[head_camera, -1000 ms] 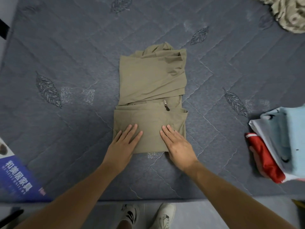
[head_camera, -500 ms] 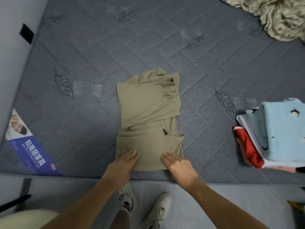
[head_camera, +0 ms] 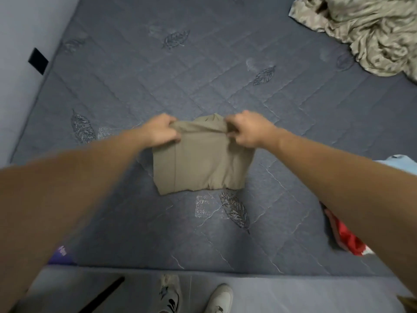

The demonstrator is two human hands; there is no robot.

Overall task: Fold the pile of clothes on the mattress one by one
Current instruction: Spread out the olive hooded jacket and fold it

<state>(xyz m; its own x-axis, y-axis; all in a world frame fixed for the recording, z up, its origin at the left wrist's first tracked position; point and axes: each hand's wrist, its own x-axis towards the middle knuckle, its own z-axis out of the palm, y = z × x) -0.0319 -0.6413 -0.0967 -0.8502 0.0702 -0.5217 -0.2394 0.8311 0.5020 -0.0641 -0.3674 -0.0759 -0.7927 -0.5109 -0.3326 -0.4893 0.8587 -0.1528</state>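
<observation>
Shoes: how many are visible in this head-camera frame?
2. The left shoe, with dark markings, and the plainer right shoe stand side by side on the floor just below the mattress edge; both are cut off by the frame's bottom.

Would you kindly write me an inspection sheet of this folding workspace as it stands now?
Surface: grey quilted mattress with a leaf pattern.
Job's things: khaki garment folded into a compact rectangle, lying near the middle of the mattress; crumpled beige cloth at the far right corner, unfolded; stack of folded clothes at the right edge, red and light blue, partly hidden by the forearm.
Clutter: blue printed label at the near left edge.
Grippers: left hand and right hand each grip a far corner of the khaki garment.
Cables: nothing seen.
Surroundings: pale wall on the left; floor with two shoes below.
</observation>
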